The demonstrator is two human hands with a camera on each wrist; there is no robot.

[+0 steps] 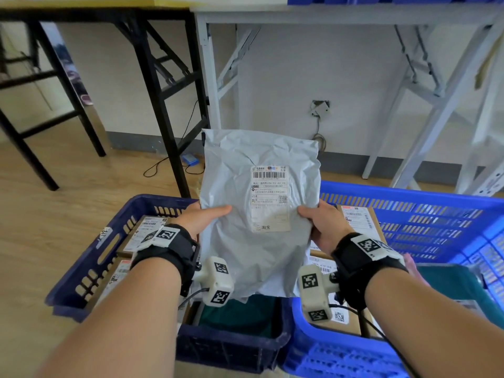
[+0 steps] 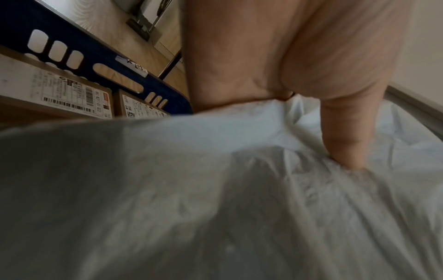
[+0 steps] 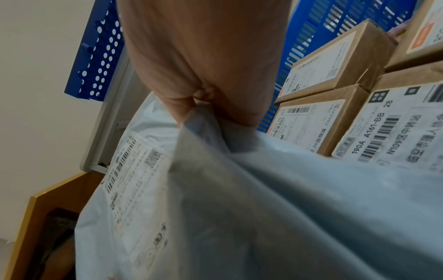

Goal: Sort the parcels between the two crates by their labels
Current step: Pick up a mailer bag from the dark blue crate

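I hold a grey plastic mailer bag upright in front of me, above the gap between the two crates. Its white shipping label faces me. My left hand pinches the bag's left edge with the thumb on the front. My right hand grips the right edge the same way. In the left wrist view the thumb presses into the crinkled bag. In the right wrist view the bag and its label hang from my fingers. The dark blue crate is lower left, the bright blue crate lower right.
Both crates hold labelled cardboard boxes; the dark crate also holds something dark green. A teal item lies in the right crate. A black folding table and a white one stand behind on the wood floor.
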